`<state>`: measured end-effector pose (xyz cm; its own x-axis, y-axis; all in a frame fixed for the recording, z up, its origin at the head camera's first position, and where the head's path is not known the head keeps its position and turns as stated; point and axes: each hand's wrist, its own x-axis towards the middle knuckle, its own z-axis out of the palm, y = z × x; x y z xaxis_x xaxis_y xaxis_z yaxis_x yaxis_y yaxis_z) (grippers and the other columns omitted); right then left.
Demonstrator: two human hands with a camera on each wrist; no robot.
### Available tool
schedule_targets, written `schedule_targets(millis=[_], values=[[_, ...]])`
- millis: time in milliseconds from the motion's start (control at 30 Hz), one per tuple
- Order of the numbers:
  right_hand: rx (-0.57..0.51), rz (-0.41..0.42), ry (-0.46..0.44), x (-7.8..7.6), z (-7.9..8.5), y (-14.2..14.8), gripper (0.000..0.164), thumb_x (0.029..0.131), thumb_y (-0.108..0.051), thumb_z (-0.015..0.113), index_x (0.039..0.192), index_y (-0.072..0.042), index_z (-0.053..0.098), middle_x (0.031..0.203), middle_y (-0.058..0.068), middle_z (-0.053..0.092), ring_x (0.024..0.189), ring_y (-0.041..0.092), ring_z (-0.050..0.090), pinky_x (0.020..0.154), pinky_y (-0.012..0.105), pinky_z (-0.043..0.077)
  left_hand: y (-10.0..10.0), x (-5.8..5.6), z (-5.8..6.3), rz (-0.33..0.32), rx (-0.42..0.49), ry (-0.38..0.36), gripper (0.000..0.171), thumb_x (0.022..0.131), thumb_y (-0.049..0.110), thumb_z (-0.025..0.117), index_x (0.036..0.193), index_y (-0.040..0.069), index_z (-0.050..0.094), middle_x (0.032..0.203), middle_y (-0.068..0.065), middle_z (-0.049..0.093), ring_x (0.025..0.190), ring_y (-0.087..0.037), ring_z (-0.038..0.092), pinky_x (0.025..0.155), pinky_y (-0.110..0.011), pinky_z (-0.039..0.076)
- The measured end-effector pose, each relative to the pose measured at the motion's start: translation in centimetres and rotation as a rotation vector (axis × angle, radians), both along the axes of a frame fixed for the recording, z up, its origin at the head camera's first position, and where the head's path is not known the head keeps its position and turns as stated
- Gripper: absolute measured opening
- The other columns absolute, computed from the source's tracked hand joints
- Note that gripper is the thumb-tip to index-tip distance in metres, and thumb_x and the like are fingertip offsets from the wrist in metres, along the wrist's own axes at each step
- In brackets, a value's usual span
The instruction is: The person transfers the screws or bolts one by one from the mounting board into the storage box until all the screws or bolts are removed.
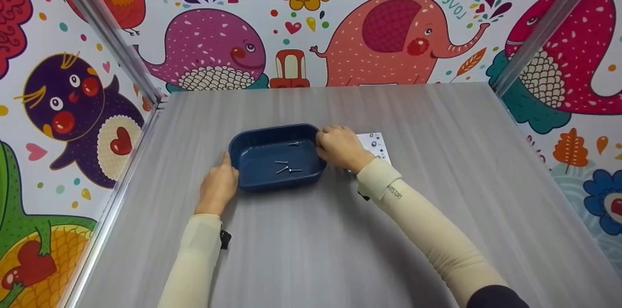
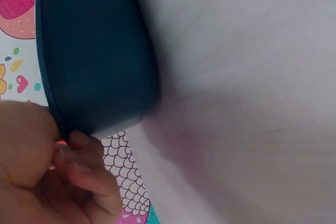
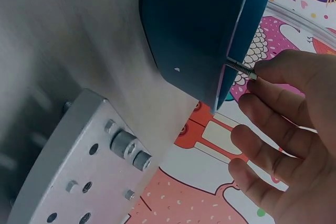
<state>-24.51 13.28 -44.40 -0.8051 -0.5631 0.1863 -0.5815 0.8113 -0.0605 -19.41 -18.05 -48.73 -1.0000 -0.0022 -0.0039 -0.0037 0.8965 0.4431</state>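
A dark blue tray (image 1: 277, 184) sits on the table, with several small screws (image 1: 283, 170) lying on its floor. At its left end my left hand (image 1: 218, 185) holds the rim; the left wrist view shows thumb and curled fingers (image 2: 89, 169) at the tray's corner. My right hand (image 1: 342, 146) is at the tray's right end. Its thumb and index finger pinch a threaded screw (image 3: 242, 69) by one end, and the screw crosses the tray's rim. The other fingers of that hand are spread apart.
Just right of the tray lies a light metal plate (image 1: 380, 142) with holes and several bolts, partly hidden by my right hand; a thick bolt (image 3: 126, 145) stands up from it. Patterned walls and metal rails (image 1: 155, 96) border the grey table (image 1: 291, 249).
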Motion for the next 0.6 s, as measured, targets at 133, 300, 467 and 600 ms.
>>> schedule_targets(millis=[133,300,467,600], values=[[-0.012,-0.006,-0.001,-0.1,0.4,0.4,0.013,0.091,-0.017,0.07,0.091,-0.005,0.073,0.088,0.01,0.067,0.084,0.03,0.063,0.072,0.047,0.05,0.0,0.0,0.0,-0.005,-0.005,0.004,0.057,0.099,0.01,0.045,0.15,-0.011,0.031,0.088,-0.033,0.063,0.064,-0.034,0.055,0.063,-0.054,0.048],[-0.048,-0.004,0.069,-0.4,1.3,1.6,0.01,0.09,-0.014,0.07,0.09,-0.004,0.073,0.086,0.01,0.068,0.084,0.031,0.064,0.072,0.048,0.051,0.1,0.0,0.0,-0.017,-0.001,0.018,0.055,0.099,0.008,0.045,0.149,-0.012,0.033,0.071,-0.023,0.06,0.056,-0.028,0.048,0.054,-0.047,0.045],[-0.06,-0.016,0.111,-1.0,2.4,3.7,0.009,0.09,-0.011,0.068,0.089,-0.004,0.073,0.085,0.011,0.068,0.083,0.032,0.064,0.07,0.048,0.052,0.1,0.0,0.0,-0.015,0.005,0.017,0.056,0.099,0.008,0.045,0.149,-0.012,0.033,0.078,-0.028,0.063,0.057,-0.031,0.051,0.057,-0.05,0.047],[-0.074,-0.048,0.109,-1.5,3.1,5.4,0.009,0.09,-0.009,0.067,0.089,-0.002,0.074,0.085,0.012,0.067,0.083,0.033,0.063,0.07,0.05,0.051,0.1,0.1,-0.1,-0.008,0.003,0.014,0.057,0.099,0.009,0.046,0.15,-0.012,0.032,0.091,-0.036,0.064,0.064,-0.037,0.057,0.064,-0.056,0.049]])
